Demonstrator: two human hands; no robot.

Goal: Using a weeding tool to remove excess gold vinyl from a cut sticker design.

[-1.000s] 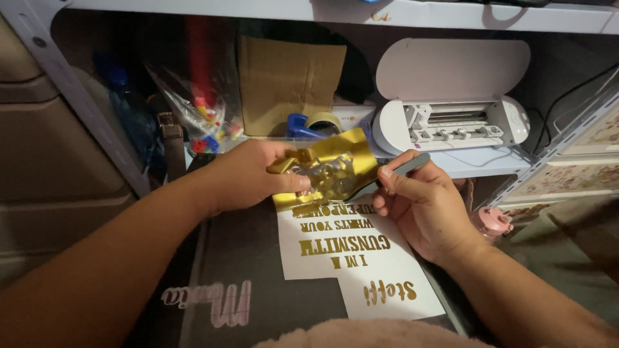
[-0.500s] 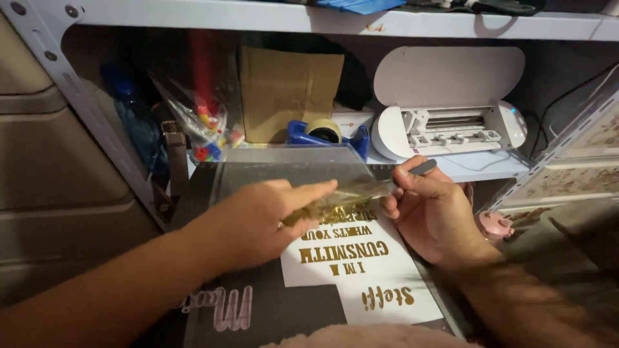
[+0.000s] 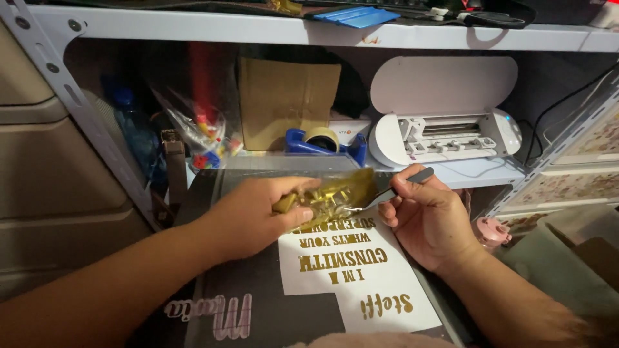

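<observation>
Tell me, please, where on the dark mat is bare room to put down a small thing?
The dark mat is bare between the pink lettering and the white sheet. It is crowded further up, where the left hand grips crumpled gold film and the right hand holds a grey tool.

The crumpled gold vinyl scrap (image 3: pixel 335 196) looks glossy and foil-like, catching light. The white backing sheet with gold lettering (image 3: pixel 361 283) is smooth, slightly shiny paper. The slim grey weeding tool (image 3: pixel 403 183) has a matt handle. The white cutting machine (image 3: pixel 445 122) is smooth plastic.
</observation>
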